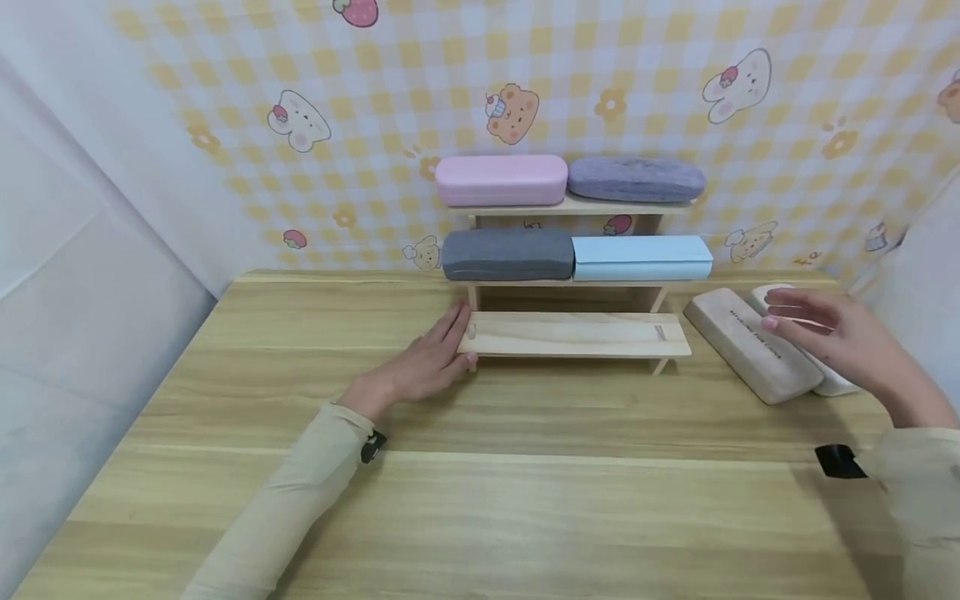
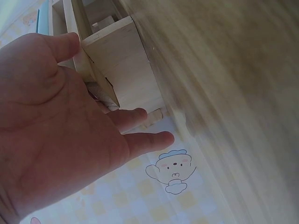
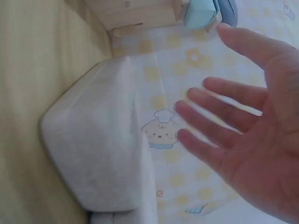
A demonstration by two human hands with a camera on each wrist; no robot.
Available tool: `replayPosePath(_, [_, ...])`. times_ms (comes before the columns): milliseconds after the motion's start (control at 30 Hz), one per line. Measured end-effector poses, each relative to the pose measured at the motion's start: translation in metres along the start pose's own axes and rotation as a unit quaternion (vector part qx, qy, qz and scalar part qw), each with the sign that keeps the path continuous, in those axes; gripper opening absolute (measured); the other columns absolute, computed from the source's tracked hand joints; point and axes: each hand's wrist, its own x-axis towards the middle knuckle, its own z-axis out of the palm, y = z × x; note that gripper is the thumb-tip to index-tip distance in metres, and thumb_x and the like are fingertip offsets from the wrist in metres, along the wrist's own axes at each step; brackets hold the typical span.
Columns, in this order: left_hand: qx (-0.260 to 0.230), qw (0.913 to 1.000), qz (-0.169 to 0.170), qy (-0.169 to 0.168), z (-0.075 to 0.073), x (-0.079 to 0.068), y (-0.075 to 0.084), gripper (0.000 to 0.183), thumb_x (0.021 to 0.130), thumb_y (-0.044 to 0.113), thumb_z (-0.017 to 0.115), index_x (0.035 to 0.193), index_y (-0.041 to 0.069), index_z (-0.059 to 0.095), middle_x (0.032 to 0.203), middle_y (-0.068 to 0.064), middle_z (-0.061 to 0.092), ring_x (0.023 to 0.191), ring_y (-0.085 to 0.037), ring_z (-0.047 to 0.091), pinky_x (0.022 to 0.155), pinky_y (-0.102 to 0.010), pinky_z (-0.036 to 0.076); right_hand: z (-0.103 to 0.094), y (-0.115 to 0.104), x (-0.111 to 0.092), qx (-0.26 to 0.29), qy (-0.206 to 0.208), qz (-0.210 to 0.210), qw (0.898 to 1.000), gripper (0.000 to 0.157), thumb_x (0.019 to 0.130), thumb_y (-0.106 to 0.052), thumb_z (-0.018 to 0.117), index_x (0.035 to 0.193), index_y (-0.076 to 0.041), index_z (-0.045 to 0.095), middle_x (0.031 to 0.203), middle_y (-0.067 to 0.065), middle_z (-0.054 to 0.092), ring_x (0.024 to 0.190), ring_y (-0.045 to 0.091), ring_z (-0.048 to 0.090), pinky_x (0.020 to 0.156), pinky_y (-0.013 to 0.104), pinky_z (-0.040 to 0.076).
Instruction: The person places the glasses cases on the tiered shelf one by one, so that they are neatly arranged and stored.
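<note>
My left hand (image 1: 423,367) lies against the left end of a three-tier wooden shelf (image 1: 573,335), fingers extended along its side, thumb at the front corner of the lowest tier. In the left wrist view, the fingers of the left hand (image 2: 60,126) look straight beside the wooden end panel (image 2: 128,70). On the right, my right hand (image 1: 843,337) hovers with spread fingers over two glasses cases, a beige one (image 1: 750,346) with lettering and a whitish one (image 1: 836,384) partly behind it. The right wrist view shows nothing in the right hand (image 3: 252,135), apart from the beige case (image 3: 93,140).
The top tier carries a pink case (image 1: 501,182) and a purple-grey case (image 1: 636,180). A dark grey case (image 1: 507,256) and a light blue case (image 1: 642,259) sit on the middle tier. Behind the wooden table (image 1: 480,500) hangs a checkered cloth (image 1: 375,150).
</note>
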Motion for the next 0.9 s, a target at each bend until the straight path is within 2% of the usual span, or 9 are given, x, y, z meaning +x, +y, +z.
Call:
replayPosePath(67, [-0.001, 1.0000, 0.003, -0.001, 0.0002, 0.0009, 0.0004, 0.068, 0.101, 0.041, 0.029, 0.148, 0.007, -0.008, 0.154, -0.010, -0.011, 0.140, -0.022, -0.003, 0.104, -0.059, 0.018, 0.0006, 0.0046, -0.0053, 0.005, 0.017, -0.002, 1.000, 0.051, 0.092, -0.027, 0.059, 0.134, -0.001, 0.045, 0.118, -0.018, 0.049, 0.092, -0.022, 0.040, 0.069, 0.002, 0.035])
replayPosePath(133, [-0.001, 1.0000, 0.007, 0.000, 0.0006, 0.0019, 0.0006, 0.069, 0.101, 0.041, 0.029, 0.148, 0.007, -0.008, 0.154, -0.011, -0.011, 0.140, -0.022, -0.003, 0.104, -0.059, 0.018, 0.0004, 0.0075, -0.0093, -0.005, 0.028, 0.003, 1.000, 0.052, 0.092, -0.027, 0.060, 0.134, -0.001, 0.046, 0.119, -0.015, 0.051, 0.090, -0.023, 0.040, 0.067, 0.001, 0.035])
replayPosePath(167, [0.000, 1.0000, 0.008, 0.000, 0.0008, 0.0021, 0.0005, 0.069, 0.101, 0.041, 0.029, 0.148, 0.006, -0.007, 0.154, -0.011, -0.011, 0.140, -0.023, -0.003, 0.104, -0.058, 0.018, 0.0004, 0.0079, -0.0106, -0.015, 0.028, 0.007, 0.999, 0.053, 0.092, -0.028, 0.061, 0.134, 0.000, 0.046, 0.122, -0.009, 0.053, 0.094, -0.017, 0.046, 0.066, 0.001, 0.035])
replayPosePath(267, [0.004, 1.0000, 0.007, 0.000, 0.0014, 0.0022, -0.0004, 0.069, 0.101, 0.040, 0.030, 0.148, 0.006, -0.007, 0.154, -0.012, -0.011, 0.140, -0.023, -0.003, 0.105, -0.056, 0.018, 0.0004, 0.0072, -0.0117, -0.051, 0.005, 0.018, 0.999, 0.057, 0.091, -0.032, 0.060, 0.134, 0.002, 0.044, 0.130, 0.018, 0.050, 0.107, 0.016, 0.057, 0.065, 0.008, 0.042])
replayPosePath(300, [0.004, 1.0000, 0.006, 0.000, 0.0016, 0.0021, -0.0008, 0.069, 0.101, 0.040, 0.030, 0.148, 0.005, -0.007, 0.154, -0.012, -0.011, 0.140, -0.023, -0.003, 0.105, -0.056, 0.018, 0.0006, 0.0065, -0.0115, -0.067, -0.007, 0.023, 0.997, 0.060, 0.091, -0.034, 0.060, 0.135, 0.002, 0.043, 0.130, 0.027, 0.047, 0.108, 0.030, 0.056, 0.067, 0.015, 0.047])
replayPosePath(367, [0.004, 1.0000, 0.005, -0.001, 0.0018, 0.0019, -0.0012, 0.069, 0.101, 0.039, 0.031, 0.148, 0.005, -0.007, 0.154, -0.012, -0.011, 0.140, -0.023, -0.003, 0.105, -0.055, 0.018, 0.0017, 0.0053, -0.0114, -0.096, -0.032, 0.029, 0.995, 0.064, 0.090, -0.038, 0.060, 0.135, 0.004, 0.042, 0.127, 0.034, 0.045, 0.108, 0.053, 0.046, 0.073, 0.033, 0.050])
replayPosePath(433, [0.003, 1.0000, 0.009, 0.002, 0.0021, 0.0023, -0.0013, 0.069, 0.101, 0.039, 0.031, 0.148, 0.004, -0.007, 0.154, -0.013, -0.010, 0.140, -0.023, -0.003, 0.105, -0.055, 0.018, 0.0035, 0.0054, -0.0113, -0.115, -0.055, 0.034, 0.991, 0.068, 0.089, -0.040, 0.061, 0.135, 0.006, 0.040, 0.124, 0.037, 0.046, 0.108, 0.054, 0.045, 0.075, 0.051, 0.047])
replayPosePath(500, [0.004, 0.9999, 0.012, 0.004, 0.0024, 0.0029, -0.0012, 0.069, 0.101, 0.039, 0.031, 0.148, 0.004, -0.007, 0.154, -0.013, -0.010, 0.140, -0.023, -0.002, 0.106, -0.055, 0.018, 0.0052, 0.0055, -0.0115, -0.136, -0.070, 0.038, 0.987, 0.071, 0.088, -0.043, 0.061, 0.135, 0.006, 0.040, 0.122, 0.038, 0.047, 0.107, 0.054, 0.046, 0.074, 0.058, 0.044])
replayPosePath(900, [0.008, 0.9999, 0.008, 0.004, 0.0025, 0.0042, -0.0030, 0.069, 0.101, 0.039, 0.030, 0.148, 0.005, -0.007, 0.154, -0.012, -0.011, 0.140, -0.024, -0.001, 0.106, -0.053, 0.019, 0.0087, 0.0122, -0.0099, -0.172, -0.071, 0.046, 0.982, 0.073, 0.088, -0.043, 0.060, 0.126, 0.016, 0.042, 0.118, 0.039, 0.048, 0.103, 0.053, 0.047, 0.077, 0.059, 0.040])
